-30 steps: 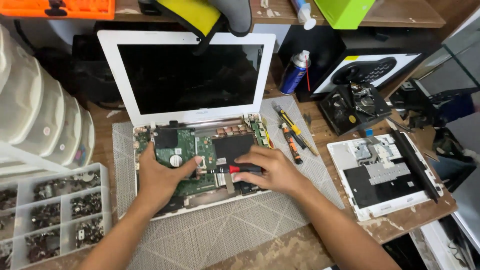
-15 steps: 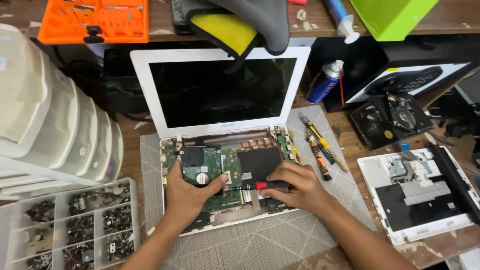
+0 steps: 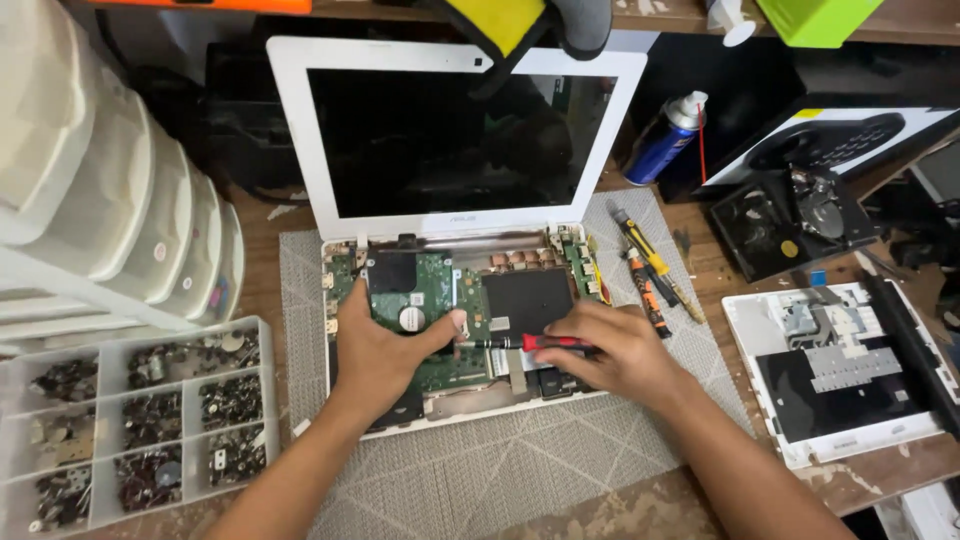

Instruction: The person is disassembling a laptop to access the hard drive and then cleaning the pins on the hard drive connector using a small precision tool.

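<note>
Crosswise, red-handled screwdriver (image 3: pixel 520 343) in right hand (image 3: pixel 610 350), tip toward left hand (image 3: pixel 385 350).

Wooden bench (image 3: pixel 600 510) is showing worn, scuffed patches along the near edge. Grey grid mat (image 3: pixel 520 465) is lying flat across the middle. White stacked drawer unit (image 3: pixel 90 170) is standing at the far left, clear compartment box (image 3: pixel 140 430) of small parts sitting just in front of it. A shelf edge (image 3: pixel 880 38) is running along the top, probably wood too, hard to tell. Light is falling evenly from above, no hard shadows. Right side is crowding up with dark gear.
</note>
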